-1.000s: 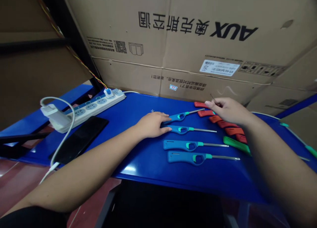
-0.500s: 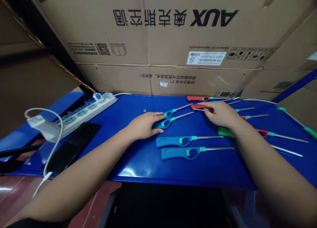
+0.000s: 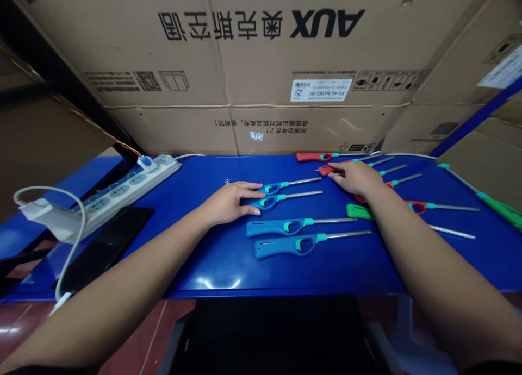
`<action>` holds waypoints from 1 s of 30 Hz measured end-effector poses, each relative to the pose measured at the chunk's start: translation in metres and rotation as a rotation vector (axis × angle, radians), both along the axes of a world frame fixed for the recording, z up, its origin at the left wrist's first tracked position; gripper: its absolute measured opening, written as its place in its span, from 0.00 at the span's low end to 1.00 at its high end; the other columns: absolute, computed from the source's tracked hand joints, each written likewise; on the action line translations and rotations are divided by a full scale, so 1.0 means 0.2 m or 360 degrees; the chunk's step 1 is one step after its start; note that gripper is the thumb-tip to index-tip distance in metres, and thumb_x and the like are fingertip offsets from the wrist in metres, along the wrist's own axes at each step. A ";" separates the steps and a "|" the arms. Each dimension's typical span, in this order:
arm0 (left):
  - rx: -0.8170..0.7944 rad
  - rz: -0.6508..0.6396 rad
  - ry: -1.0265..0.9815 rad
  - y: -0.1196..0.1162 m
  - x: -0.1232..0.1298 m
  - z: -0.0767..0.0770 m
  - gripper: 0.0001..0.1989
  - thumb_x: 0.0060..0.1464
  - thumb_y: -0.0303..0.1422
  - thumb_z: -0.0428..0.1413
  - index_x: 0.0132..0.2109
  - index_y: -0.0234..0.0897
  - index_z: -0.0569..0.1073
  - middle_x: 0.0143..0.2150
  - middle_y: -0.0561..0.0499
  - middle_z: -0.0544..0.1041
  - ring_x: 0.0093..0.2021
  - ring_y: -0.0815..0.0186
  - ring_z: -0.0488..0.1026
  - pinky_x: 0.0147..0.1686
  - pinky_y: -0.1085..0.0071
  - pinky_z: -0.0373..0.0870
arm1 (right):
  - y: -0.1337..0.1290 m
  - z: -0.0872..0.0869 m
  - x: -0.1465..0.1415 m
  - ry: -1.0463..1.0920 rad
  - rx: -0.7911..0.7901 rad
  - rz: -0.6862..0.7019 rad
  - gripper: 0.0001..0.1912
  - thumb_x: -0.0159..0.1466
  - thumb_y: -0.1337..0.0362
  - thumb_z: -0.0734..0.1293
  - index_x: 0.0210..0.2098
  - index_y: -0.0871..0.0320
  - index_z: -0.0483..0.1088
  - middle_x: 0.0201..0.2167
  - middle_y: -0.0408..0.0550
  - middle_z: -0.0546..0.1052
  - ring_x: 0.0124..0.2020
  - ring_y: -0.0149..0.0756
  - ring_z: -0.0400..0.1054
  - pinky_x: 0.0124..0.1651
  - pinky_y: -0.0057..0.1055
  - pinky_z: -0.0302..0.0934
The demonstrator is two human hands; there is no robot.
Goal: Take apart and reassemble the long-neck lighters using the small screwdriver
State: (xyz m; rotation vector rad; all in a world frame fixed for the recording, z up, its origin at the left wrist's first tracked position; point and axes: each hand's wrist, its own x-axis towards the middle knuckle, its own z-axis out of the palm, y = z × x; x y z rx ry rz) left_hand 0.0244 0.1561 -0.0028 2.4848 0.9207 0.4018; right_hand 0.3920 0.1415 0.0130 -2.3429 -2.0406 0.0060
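My left hand (image 3: 228, 202) lies over the handles of two blue lighters, an upper lighter (image 3: 272, 188) and a lower lighter (image 3: 269, 202). Its fingers rest across the handles and the thumb lies below the lower one; their metal nozzles point right. Closer to me, two more blue lighters lie side by side, a third lighter (image 3: 277, 227) and a fourth lighter (image 3: 281, 248). My right hand (image 3: 359, 178) is closed around a red lighter (image 3: 325, 170) at the back; a thin pale line crosses it. The fingers hide most of that lighter.
Farther right lie more red lighters, including one red lighter (image 3: 314, 157) by the carton (image 3: 244, 103), and green lighters, one green lighter (image 3: 359, 211) beneath my right forearm. A power strip (image 3: 134, 186) with a cable and a black phone (image 3: 108, 247) occupy the table's left side.
The view has shifted, moving the scene left. The two blue lighters under my left hand have turned from slanting to nearly level. My right hand stays at the red lighter.
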 end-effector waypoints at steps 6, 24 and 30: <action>0.0155 -0.0063 -0.0162 0.00 0.10 -0.03 0.23 0.55 0.44 0.63 0.55 0.40 0.78 0.64 0.42 0.72 0.65 0.53 0.67 0.65 0.52 0.61 | -0.01 0.03 0.05 0.0077 0.0090 -0.0114 0.30 0.63 0.46 0.62 0.60 0.53 0.68 0.52 0.58 0.77 0.47 0.53 0.72 0.41 0.41 0.64; 0.0119 -0.0237 0.0172 -0.18 0.01 0.16 0.16 0.49 0.38 0.65 0.45 0.37 0.77 0.39 0.49 0.77 0.37 0.64 0.74 0.39 0.69 0.70 | -0.29 0.19 -0.35 0.1249 0.0998 0.0795 0.06 0.60 0.57 0.73 0.34 0.51 0.77 0.30 0.44 0.80 0.28 0.37 0.73 0.32 0.34 0.66; 0.0185 -0.0112 -0.0248 -0.24 0.04 0.14 0.17 0.50 0.31 0.63 0.48 0.37 0.76 0.37 0.52 0.77 0.34 0.68 0.73 0.37 0.72 0.70 | -0.41 0.18 -0.52 0.1331 0.1064 0.1261 0.04 0.66 0.63 0.67 0.34 0.54 0.73 0.28 0.43 0.78 0.26 0.31 0.71 0.30 0.28 0.65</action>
